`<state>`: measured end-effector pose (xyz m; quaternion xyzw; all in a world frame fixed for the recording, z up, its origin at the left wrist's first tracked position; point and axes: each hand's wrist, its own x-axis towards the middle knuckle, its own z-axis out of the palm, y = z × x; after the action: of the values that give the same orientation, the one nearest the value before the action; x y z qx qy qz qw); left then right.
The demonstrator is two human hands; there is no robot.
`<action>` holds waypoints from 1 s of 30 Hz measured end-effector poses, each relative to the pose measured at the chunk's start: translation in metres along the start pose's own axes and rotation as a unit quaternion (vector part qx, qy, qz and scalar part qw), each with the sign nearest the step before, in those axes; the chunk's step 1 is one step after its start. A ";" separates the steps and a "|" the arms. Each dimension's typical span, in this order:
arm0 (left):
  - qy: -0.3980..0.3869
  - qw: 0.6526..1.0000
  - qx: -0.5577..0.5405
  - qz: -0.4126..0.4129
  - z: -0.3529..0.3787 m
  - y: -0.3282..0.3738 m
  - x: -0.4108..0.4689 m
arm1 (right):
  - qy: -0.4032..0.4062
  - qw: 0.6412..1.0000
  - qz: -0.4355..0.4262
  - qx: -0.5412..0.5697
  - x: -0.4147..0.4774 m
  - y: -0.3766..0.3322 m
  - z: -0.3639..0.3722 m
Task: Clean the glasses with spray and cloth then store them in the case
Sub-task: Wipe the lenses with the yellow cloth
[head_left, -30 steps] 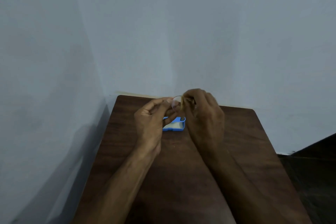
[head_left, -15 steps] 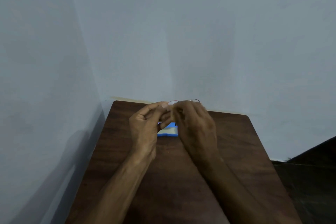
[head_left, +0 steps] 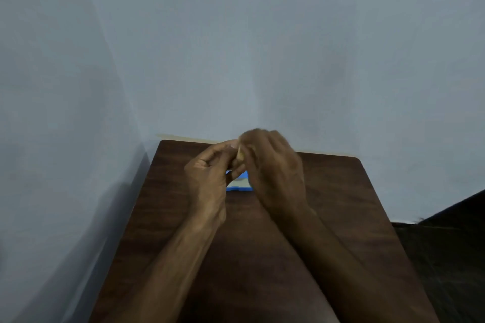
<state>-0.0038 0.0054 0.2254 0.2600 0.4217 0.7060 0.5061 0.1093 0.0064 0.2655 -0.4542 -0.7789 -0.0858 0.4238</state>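
Note:
My left hand [head_left: 210, 178] and my right hand [head_left: 275, 173] meet fingertip to fingertip above the far middle of the brown table [head_left: 354, 231]. A small yellowish cloth [head_left: 240, 155] shows between the fingers of my right hand, pressed against what my left hand pinches. The thin-rimmed glasses are hidden behind the fingers and blurred; I can make out no rim. On the table just below both hands lies the blue case [head_left: 240, 186], mostly covered by them. No spray bottle is in view.
The table stands in a corner, with pale blue walls [head_left: 262, 60] close behind it and to its left. A dark floor [head_left: 451, 244] shows past the table's right edge.
The wire rims that stood out above the fingers half a second ago are now covered. My right hand has shifted slightly over the left fingertips, and the camera view has drifted.

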 end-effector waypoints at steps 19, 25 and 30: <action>0.033 0.998 -0.004 0.048 0.033 -0.014 0.003 | -0.013 1.000 0.005 -0.024 0.005 0.051 -0.026; 0.036 0.997 0.022 0.071 0.042 -0.018 -0.002 | -0.013 0.998 0.057 -0.008 0.010 0.066 -0.034; 0.060 0.994 0.030 0.083 0.042 -0.020 -0.005 | 0.030 0.992 0.109 0.060 0.005 0.088 -0.050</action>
<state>0.0408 0.0170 0.2302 0.2662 0.4494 0.7468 0.4117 0.2059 0.0339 0.2787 -0.5074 -0.7155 -0.0063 0.4803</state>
